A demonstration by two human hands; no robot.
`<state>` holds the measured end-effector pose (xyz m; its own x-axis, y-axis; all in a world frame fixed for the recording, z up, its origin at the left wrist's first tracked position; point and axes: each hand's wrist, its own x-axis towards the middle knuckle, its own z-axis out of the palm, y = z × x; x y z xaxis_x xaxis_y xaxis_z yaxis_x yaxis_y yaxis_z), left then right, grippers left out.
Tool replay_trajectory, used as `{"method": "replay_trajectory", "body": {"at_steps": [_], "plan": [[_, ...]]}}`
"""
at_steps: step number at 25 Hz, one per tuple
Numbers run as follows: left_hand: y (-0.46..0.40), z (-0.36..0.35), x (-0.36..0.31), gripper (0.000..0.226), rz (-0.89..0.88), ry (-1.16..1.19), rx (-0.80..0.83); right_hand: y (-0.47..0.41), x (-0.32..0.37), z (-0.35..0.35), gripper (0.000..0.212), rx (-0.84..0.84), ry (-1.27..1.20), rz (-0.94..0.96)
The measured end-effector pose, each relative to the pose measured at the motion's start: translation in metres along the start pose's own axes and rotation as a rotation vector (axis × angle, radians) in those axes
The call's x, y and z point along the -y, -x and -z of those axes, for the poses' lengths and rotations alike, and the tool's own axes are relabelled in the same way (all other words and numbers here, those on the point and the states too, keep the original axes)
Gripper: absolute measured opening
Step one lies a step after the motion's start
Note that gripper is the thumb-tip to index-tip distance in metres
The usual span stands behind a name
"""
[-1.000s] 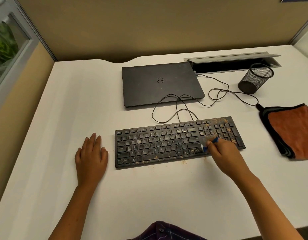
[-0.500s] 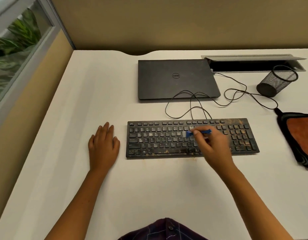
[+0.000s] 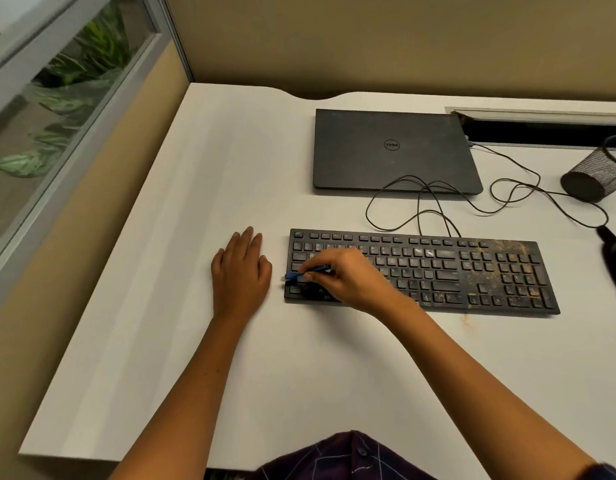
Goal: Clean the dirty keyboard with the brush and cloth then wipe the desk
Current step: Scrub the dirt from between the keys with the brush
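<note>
Keyboard (image 3: 438,271): one; brush (image 3: 308,273) in right hand (image 3: 348,280).

Tan partition walls (image 3: 386,39), leafy window (image 3: 57,98)

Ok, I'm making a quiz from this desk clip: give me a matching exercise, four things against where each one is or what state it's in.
Things:
1. brush
2. left hand
3. laptop
4. mesh cup

Places or states:
A. lying on its side near the desk's right edge
B. closed, behind the keyboard
C. flat on the desk, left of the keyboard
D. held by the right hand over the keyboard's left end

Pairs: 1-D, 2-C, 3-B, 4-A
</note>
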<state>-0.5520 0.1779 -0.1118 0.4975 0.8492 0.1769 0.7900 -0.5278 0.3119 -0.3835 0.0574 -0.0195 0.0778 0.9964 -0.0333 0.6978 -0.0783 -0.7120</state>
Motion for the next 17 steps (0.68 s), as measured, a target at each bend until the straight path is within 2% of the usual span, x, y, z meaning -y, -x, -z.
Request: {"method": "replay_trajectory", "body": {"at_steps": [9,17], "plan": [[-0.001,-0.003,0.003,0.051,-0.004,0.002,-0.004,0.028,-0.013,0.027,0.021,0.033,0.154,-0.112],[0.000,-0.003,0.004,0.054,-0.014,-0.003,-0.010,0.078,-0.044,0.068,0.019,-0.025,0.218,-0.256]]}}
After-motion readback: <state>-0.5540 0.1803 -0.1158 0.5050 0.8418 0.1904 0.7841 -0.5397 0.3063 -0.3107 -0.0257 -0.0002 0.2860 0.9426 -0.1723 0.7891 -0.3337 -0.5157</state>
